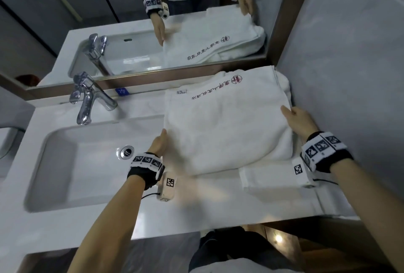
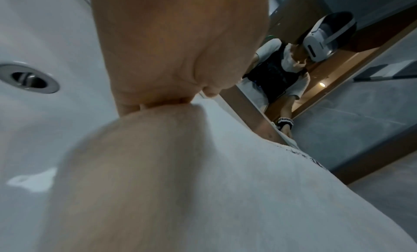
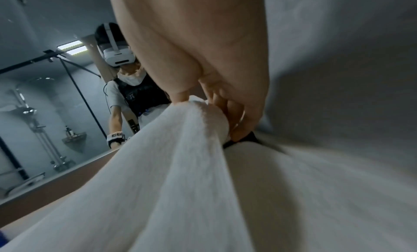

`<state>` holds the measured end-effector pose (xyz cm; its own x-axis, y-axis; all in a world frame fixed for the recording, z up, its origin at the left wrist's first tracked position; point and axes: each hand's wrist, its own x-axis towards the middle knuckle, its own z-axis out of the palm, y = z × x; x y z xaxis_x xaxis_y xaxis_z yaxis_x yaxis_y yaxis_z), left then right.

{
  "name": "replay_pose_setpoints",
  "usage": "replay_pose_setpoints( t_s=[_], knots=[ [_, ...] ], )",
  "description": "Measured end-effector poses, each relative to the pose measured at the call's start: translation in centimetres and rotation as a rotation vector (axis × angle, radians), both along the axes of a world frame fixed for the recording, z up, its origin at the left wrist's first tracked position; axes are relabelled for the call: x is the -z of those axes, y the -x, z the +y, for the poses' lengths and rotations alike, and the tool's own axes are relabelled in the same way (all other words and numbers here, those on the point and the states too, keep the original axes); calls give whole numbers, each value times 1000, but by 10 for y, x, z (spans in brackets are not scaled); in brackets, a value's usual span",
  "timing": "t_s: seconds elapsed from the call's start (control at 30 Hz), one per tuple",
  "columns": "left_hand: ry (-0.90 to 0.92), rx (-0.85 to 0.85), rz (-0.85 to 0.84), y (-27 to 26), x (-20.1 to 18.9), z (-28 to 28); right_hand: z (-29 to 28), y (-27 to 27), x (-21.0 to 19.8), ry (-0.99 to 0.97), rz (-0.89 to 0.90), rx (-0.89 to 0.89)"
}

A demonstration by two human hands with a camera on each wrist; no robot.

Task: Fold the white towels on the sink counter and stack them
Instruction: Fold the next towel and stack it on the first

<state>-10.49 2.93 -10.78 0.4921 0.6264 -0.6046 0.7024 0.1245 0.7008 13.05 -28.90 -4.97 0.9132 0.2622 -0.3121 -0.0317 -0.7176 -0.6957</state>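
A folded white towel (image 1: 223, 124) with red and black lettering lies on the counter to the right of the sink, on top of another white towel (image 1: 269, 176) that sticks out at its near right. My left hand (image 1: 159, 143) holds the top towel's left edge, thumb on top. In the left wrist view the left hand (image 2: 176, 98) pinches the towel (image 2: 248, 193) at its rim. My right hand (image 1: 293, 115) grips the right edge. The right wrist view shows the right hand (image 3: 203, 102) with thumb and fingers curled round a bunched fold of the towel (image 3: 169, 184).
The sink basin (image 1: 76, 163) with its drain (image 1: 127, 152) lies to the left, with a chrome faucet (image 1: 87, 98) behind it. A mirror (image 1: 153, 32) runs along the back. A grey wall (image 1: 349, 76) closes the right side, tight against the towels. The counter's front edge (image 1: 196, 224) is near me.
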Motion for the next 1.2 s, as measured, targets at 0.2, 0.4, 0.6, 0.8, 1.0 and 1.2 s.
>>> replay_pose_setpoints(
  t_s=[0.2,0.4,0.6,0.8,1.0,1.2],
  knots=[
    [-1,20,6,18,7,-14,-20,46,12,-151,20,46],
    [-182,83,-150,13,-14,-11,-8,45,-4,-262,-162,-3],
    [-244,38,-96,15,-13,-2,-10,37,1,-233,-109,17],
    [-51,182,57,42,17,-23,-45,60,30,-66,109,56],
    [-33,244,55,62,25,-30,-71,75,51,127,-83,12],
    [-90,248,136,66,23,-36,-79,78,53,209,-126,-27]
  ],
)
